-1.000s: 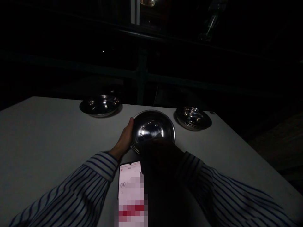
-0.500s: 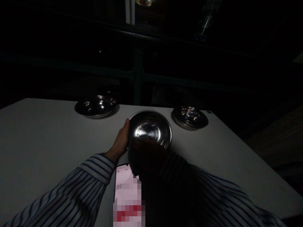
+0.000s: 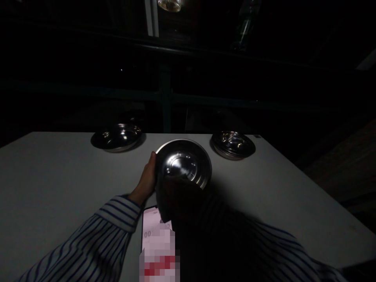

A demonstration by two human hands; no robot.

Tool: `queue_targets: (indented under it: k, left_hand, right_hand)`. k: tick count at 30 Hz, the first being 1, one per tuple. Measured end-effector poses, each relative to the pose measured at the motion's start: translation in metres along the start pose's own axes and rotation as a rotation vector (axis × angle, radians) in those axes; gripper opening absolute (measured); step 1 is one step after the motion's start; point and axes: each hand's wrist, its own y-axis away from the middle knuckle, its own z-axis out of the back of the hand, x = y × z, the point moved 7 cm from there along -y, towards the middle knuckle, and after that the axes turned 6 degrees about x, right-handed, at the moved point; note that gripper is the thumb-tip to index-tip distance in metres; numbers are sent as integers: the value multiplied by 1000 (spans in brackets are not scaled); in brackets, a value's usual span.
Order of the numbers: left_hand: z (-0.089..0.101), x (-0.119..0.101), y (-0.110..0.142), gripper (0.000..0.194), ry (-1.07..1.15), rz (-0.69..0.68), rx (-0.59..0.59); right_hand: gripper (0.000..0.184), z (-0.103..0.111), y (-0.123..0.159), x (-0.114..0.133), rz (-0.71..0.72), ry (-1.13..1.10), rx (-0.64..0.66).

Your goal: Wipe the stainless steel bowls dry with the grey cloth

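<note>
Legibly "00" on phone scrn (image 3: 149, 223), L hand (image 3: 146, 179) on metal bowl (image 3: 182, 159).

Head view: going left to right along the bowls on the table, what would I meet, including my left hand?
Left metal bowl → your left hand → middle metal bowl, gripped by that hand → right-hand stack of metal bowls.

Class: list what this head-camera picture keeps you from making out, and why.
In the head view:
Right hand, and anything it holds: lost in shadow.
Left hand: most fingers, hidden by the middle bowl.
Phone: screen mostly pixelated, bottom cut off by the lower edge.
Beyond the table: mostly too dark.
</note>
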Motion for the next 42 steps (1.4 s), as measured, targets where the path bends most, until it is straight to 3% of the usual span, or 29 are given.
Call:
queue_targets:
  k: [4, 7, 15, 18, 23, 25, 28, 35, 42]
  left_hand:
    - [-8, -5, 4, 67, 104, 36, 86]
    - [-15, -5, 5, 68, 158, 68, 161]
    - [-6, 0, 4, 66, 108, 18, 139]
    - [-9, -3, 5, 67, 125, 9, 127]
    - [-11, -7, 7, 66, 126, -15, 108]
    - [-9, -9, 8, 65, 124, -39, 110]
    - [-7, -6, 8, 65, 156, -26, 116]
    - [-13, -3, 7, 67, 268, 82, 125]
    - [-12, -8, 12, 63, 447, 182, 42]
  right_hand:
    - [29, -2, 15, -2, 67, 115, -59]
    - [25, 4, 40, -14, 19, 197, -164]
    - [26, 7, 65, -21, -38, 168, -171]
    - [30, 4, 58, -15, -29, 158, -164]
    - [38, -8, 13, 12, 96, 126, -150]
    - [36, -7, 0, 15, 58, 137, -161]
    - [31, 0, 5, 15, 73, 178, -110]
    - [27, 37, 51, -3, 66, 210, -90]
    - [26, 59, 55, 18, 76, 223, -122]
